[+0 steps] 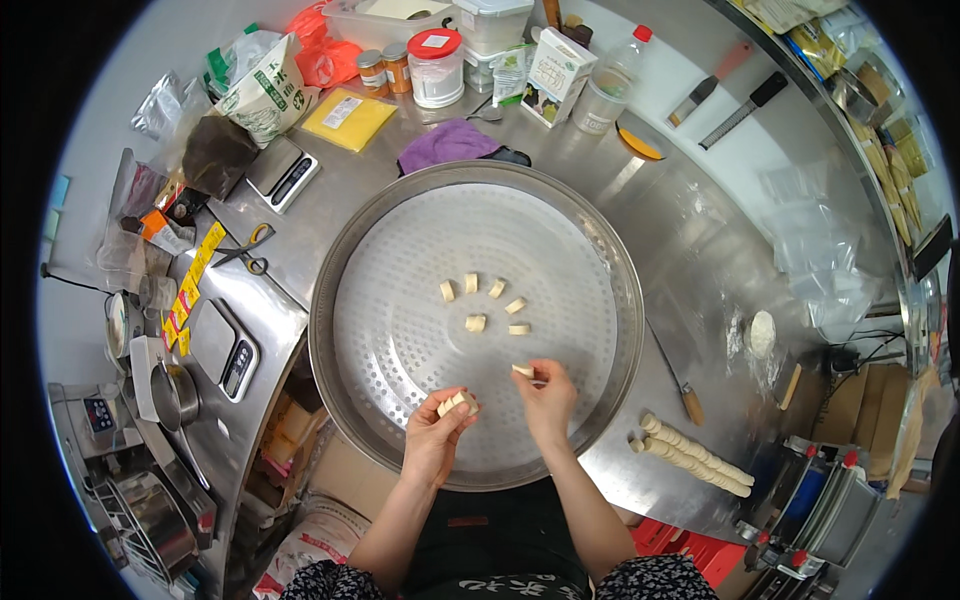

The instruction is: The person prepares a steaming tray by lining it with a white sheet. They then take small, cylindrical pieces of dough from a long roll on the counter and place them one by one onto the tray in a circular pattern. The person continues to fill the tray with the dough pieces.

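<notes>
A large round metal steamer tray (628, 330) with a perforated base lies before me, lined with a pale translucent sheet. Several small dough pieces (475, 323) rest on the liner in a rough arc around the middle. Over the tray's lower part, my left hand (435, 435) holds a short stack of dough slices (457, 403). To its right, my right hand (550, 394) pinches a single dough slice (523, 370) between thumb and fingers. Two rows of sliced dough (697, 457) lie on the steel worktop, right of the tray.
A long knife with a wooden handle (691, 405) lies right of the tray, near a flour mound (763, 334). Scissors (251, 247) and a kitchen scale (225, 349) are on the left. A purple cloth (450, 144) touches the tray's far rim. A pasta machine (817, 502) stands lower right.
</notes>
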A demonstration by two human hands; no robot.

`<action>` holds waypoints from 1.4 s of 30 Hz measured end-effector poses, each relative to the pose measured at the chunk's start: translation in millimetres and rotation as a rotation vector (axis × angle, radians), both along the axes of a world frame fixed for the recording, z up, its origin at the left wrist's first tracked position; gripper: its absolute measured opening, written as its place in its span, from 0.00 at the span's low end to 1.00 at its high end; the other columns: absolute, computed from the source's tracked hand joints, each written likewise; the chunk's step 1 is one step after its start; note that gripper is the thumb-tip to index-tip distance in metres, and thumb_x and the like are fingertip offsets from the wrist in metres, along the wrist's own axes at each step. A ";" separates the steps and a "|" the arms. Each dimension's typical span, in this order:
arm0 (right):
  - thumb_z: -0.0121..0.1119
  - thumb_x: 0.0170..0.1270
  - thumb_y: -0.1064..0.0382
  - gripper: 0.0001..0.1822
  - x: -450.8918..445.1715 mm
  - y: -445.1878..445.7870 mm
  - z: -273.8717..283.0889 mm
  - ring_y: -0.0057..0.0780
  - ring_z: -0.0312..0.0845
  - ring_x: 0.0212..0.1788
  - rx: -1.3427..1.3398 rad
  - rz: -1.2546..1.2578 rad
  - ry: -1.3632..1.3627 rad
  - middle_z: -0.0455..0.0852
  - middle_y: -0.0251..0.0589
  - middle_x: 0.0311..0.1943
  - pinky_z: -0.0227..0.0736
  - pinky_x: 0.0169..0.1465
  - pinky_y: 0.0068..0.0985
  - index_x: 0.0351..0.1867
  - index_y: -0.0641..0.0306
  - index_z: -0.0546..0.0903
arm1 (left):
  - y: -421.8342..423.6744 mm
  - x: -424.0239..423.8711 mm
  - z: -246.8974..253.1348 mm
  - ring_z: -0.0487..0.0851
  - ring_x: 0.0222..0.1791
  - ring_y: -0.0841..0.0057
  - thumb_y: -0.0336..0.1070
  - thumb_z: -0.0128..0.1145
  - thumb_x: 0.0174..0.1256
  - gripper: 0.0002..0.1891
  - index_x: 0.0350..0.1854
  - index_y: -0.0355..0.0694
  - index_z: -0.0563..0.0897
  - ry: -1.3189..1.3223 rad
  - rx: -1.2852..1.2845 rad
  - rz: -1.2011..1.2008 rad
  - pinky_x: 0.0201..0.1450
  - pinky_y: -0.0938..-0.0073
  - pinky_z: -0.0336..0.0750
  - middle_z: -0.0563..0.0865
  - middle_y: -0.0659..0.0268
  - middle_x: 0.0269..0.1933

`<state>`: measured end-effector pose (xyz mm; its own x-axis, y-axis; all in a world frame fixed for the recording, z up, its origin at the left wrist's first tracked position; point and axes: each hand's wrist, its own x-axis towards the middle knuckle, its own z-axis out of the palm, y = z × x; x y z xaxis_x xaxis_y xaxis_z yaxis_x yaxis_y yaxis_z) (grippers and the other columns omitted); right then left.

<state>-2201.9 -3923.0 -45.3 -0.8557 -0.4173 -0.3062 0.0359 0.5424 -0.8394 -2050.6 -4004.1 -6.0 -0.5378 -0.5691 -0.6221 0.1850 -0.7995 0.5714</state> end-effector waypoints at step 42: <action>0.70 0.56 0.78 0.18 27.1 3.1 -6.4 0.39 0.84 0.47 -0.380 0.314 -0.301 0.84 0.40 0.50 0.81 0.45 0.30 0.48 0.65 0.83 | -54.4 11.3 -41.7 0.87 0.45 0.76 0.27 0.66 0.67 0.12 0.51 0.35 0.85 -0.072 0.089 -0.350 0.53 0.76 0.82 0.88 0.65 0.45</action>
